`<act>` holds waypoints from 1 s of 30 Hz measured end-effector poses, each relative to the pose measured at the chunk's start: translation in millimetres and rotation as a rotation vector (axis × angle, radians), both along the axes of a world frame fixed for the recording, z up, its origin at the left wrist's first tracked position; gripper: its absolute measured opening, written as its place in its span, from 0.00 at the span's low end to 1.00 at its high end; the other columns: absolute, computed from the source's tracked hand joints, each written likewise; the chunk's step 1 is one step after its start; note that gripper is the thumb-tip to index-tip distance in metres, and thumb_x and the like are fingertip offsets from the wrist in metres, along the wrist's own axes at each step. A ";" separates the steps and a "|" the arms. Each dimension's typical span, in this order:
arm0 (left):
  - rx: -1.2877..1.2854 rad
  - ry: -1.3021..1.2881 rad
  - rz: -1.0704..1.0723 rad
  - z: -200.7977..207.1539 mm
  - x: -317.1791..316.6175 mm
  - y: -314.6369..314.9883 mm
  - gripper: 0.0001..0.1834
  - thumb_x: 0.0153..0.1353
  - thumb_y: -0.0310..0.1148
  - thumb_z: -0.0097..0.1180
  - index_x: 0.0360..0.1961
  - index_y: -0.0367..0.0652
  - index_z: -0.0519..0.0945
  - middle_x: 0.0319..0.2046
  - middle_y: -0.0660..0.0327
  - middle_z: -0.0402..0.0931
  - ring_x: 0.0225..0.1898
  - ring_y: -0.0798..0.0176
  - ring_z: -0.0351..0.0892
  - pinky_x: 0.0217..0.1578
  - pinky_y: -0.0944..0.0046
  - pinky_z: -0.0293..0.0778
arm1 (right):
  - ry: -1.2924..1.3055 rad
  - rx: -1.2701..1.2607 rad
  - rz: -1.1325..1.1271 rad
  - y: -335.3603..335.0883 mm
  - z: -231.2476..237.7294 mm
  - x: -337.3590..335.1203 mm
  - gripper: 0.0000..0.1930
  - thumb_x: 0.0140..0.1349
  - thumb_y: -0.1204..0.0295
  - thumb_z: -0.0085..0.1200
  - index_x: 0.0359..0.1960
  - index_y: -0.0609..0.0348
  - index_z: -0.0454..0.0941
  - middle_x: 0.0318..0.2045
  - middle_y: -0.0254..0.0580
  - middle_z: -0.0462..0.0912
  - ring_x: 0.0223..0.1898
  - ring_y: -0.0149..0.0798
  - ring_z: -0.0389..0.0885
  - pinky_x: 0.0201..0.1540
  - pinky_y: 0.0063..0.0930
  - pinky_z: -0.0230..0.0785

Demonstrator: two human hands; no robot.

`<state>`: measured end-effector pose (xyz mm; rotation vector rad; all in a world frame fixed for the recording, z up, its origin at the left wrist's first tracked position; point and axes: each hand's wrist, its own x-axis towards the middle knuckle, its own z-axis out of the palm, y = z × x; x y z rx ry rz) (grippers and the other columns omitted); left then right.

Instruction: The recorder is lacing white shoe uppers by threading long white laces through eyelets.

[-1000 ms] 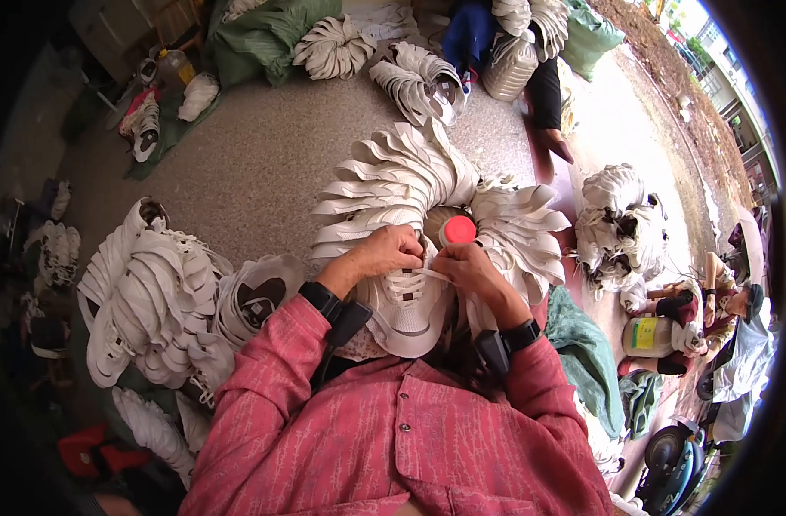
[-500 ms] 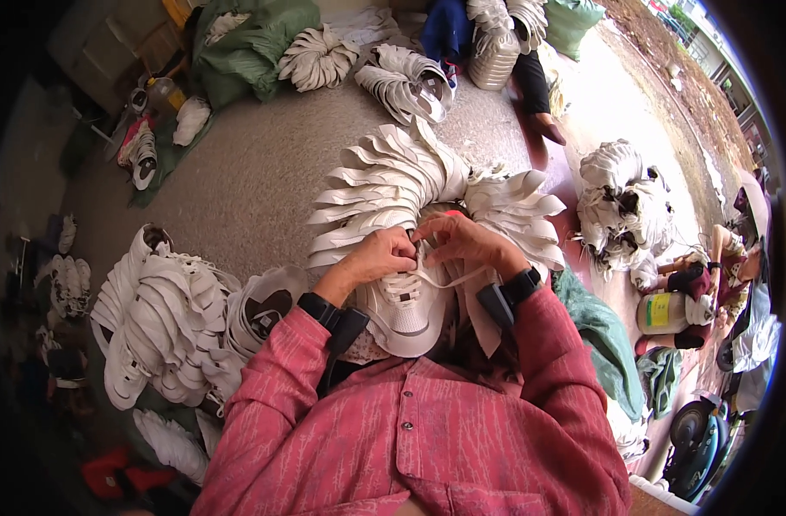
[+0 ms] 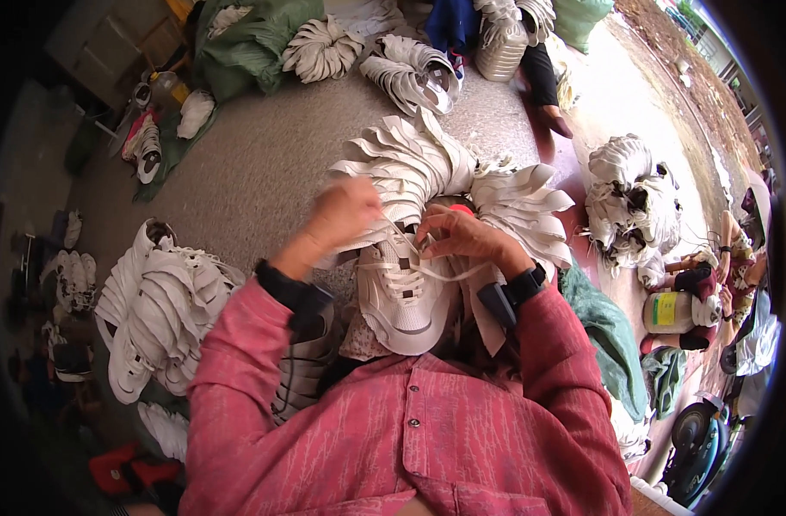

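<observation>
A white shoe upper (image 3: 403, 297) with a grey-edged toe lies in my lap, toe toward me, its lower eyelets crossed by a white shoelace (image 3: 444, 277). My left hand (image 3: 345, 211), smeared by motion, is closed up and left of the upper, and a taut stretch of lace runs from it down to the eyelets. At the top of the lacing my right hand (image 3: 468, 239) bends thumb and fingers together around the lace. Its fingertips are partly hidden. Beyond both hands, a fanned row of white shoe uppers (image 3: 410, 159) curves round, with another bunch (image 3: 522, 211) at the right.
A heap of white uppers (image 3: 156, 301) lies on the floor at left, another pile (image 3: 634, 193) at right. Green sacking (image 3: 604, 335) is beside my right arm. Further right, another person sits by a clear plastic jug (image 3: 668, 311). A person's foot (image 3: 554, 122) shows at the back.
My left hand has moved from the shoe's eyelets up and to the left, drawing the lace out. My right hand stays near the lacing.
</observation>
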<state>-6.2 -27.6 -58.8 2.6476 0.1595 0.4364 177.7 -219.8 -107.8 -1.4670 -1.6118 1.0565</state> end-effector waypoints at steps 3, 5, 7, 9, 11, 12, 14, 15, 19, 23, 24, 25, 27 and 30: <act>0.228 -0.132 0.497 56.5 -15.2 63.1 0.06 0.55 0.34 0.57 0.23 0.46 0.79 0.29 0.59 0.75 0.30 0.50 0.78 0.31 0.53 0.73 | 0.006 0.037 0.005 -0.4 -2.8 -0.5 0.14 0.55 0.63 0.66 0.41 0.52 0.81 0.39 0.36 0.71 0.46 0.37 0.71 0.50 0.29 0.62; 0.303 -0.236 0.600 93.9 -35.3 99.2 0.06 0.57 0.33 0.56 0.24 0.45 0.79 0.30 0.58 0.75 0.29 0.49 0.78 0.31 0.52 0.73 | 0.014 0.067 0.005 0.0 -3.9 -0.8 0.15 0.55 0.63 0.65 0.42 0.52 0.80 0.40 0.36 0.72 0.46 0.37 0.71 0.51 0.29 0.62; 0.308 -0.218 0.642 97.0 -48.9 99.5 0.04 0.55 0.31 0.58 0.26 0.44 0.79 0.31 0.58 0.75 0.31 0.51 0.78 0.31 0.54 0.73 | -0.029 0.048 0.003 -0.8 -2.8 -2.1 0.14 0.55 0.66 0.64 0.43 0.54 0.81 0.43 0.39 0.72 0.52 0.40 0.70 0.54 0.29 0.61; 0.258 -0.217 0.554 80.3 -51.8 78.8 0.06 0.54 0.29 0.60 0.34 0.45 0.81 0.32 0.57 0.74 0.32 0.52 0.77 0.32 0.56 0.73 | 0.039 0.066 -0.024 -4.0 1.4 -5.0 0.13 0.57 0.67 0.62 0.42 0.56 0.80 0.41 0.39 0.74 0.49 0.38 0.73 0.50 0.28 0.64; -0.033 -0.125 0.463 47.7 -49.4 37.8 0.15 0.53 0.26 0.61 0.44 0.45 0.79 0.34 0.57 0.75 0.33 0.55 0.77 0.35 0.60 0.73 | 0.082 0.094 -0.046 -10.1 7.4 -12.0 0.11 0.59 0.68 0.60 0.42 0.58 0.79 0.39 0.39 0.75 0.46 0.36 0.75 0.47 0.27 0.66; -0.211 -0.074 0.400 33.0 -48.9 17.6 0.20 0.52 0.24 0.61 0.49 0.43 0.77 0.37 0.58 0.76 0.35 0.58 0.77 0.38 0.63 0.73 | 0.143 -0.013 -0.226 -17.6 10.8 -16.7 0.10 0.61 0.68 0.58 0.40 0.60 0.79 0.34 0.37 0.77 0.38 0.32 0.76 0.39 0.24 0.67; -0.193 -0.138 0.160 9.2 -46.3 -14.7 0.22 0.52 0.24 0.61 0.50 0.44 0.77 0.39 0.56 0.75 0.38 0.55 0.77 0.42 0.62 0.74 | 0.191 -0.133 -0.397 -30.5 14.5 -31.6 0.10 0.63 0.68 0.56 0.39 0.62 0.78 0.30 0.35 0.78 0.30 0.28 0.77 0.31 0.21 0.68; -0.177 -0.156 0.106 0.2 -43.8 -26.8 0.22 0.52 0.24 0.61 0.50 0.43 0.76 0.40 0.56 0.76 0.41 0.52 0.77 0.43 0.60 0.74 | 0.134 -0.164 -0.497 -35.5 15.2 -39.2 0.09 0.64 0.68 0.55 0.37 0.63 0.78 0.26 0.34 0.79 0.26 0.27 0.76 0.28 0.21 0.67; -0.106 -0.167 -0.034 -19.8 -30.3 -49.4 0.17 0.49 0.26 0.61 0.44 0.45 0.78 0.42 0.59 0.75 0.48 0.53 0.73 0.51 0.56 0.68 | -0.111 -0.181 -0.665 -48.1 11.6 -65.7 0.12 0.62 0.66 0.55 0.29 0.64 0.78 0.18 0.44 0.79 0.21 0.39 0.78 0.26 0.31 0.68; -0.031 -0.056 -0.094 -31.0 -21.5 -51.1 0.12 0.50 0.31 0.62 0.38 0.46 0.79 0.45 0.61 0.73 0.51 0.54 0.68 0.55 0.56 0.63 | -0.317 -0.180 -0.701 -47.2 3.3 -76.3 0.15 0.61 0.63 0.57 0.25 0.64 0.79 0.20 0.54 0.79 0.23 0.51 0.78 0.27 0.38 0.68; -0.023 0.026 -0.091 -33.7 -20.5 -50.7 0.11 0.51 0.33 0.62 0.36 0.46 0.79 0.45 0.61 0.72 0.52 0.54 0.67 0.56 0.56 0.62 | -0.305 -0.242 -0.719 -46.7 1.6 -76.5 0.16 0.61 0.63 0.56 0.23 0.64 0.78 0.19 0.50 0.80 0.21 0.47 0.78 0.25 0.36 0.67; -0.023 -0.001 -0.090 -36.2 -19.8 -49.6 0.11 0.51 0.33 0.62 0.36 0.46 0.79 0.45 0.61 0.72 0.52 0.54 0.67 0.56 0.56 0.62 | -0.323 -0.201 -0.707 -46.7 -0.1 -76.3 0.16 0.61 0.63 0.56 0.23 0.64 0.78 0.19 0.50 0.80 0.21 0.47 0.78 0.25 0.36 0.67; -0.082 0.067 -0.092 -41.4 -18.9 -47.5 0.10 0.52 0.37 0.61 0.34 0.46 0.78 0.46 0.62 0.71 0.53 0.55 0.66 0.57 0.55 0.59 | 0.196 -0.265 -0.658 -47.3 -3.0 -75.7 0.14 0.65 0.64 0.52 0.26 0.60 0.77 0.16 0.34 0.75 0.16 0.35 0.71 0.20 0.28 0.61; -0.073 0.095 -0.065 -51.0 -18.6 -46.9 0.11 0.55 0.39 0.59 0.34 0.44 0.78 0.46 0.62 0.72 0.53 0.55 0.66 0.57 0.55 0.59 | 1.499 -0.355 -0.566 -50.8 -6.3 -76.8 0.11 0.69 0.63 0.48 0.32 0.55 0.74 0.16 0.23 0.64 0.13 0.25 0.57 0.17 0.22 0.52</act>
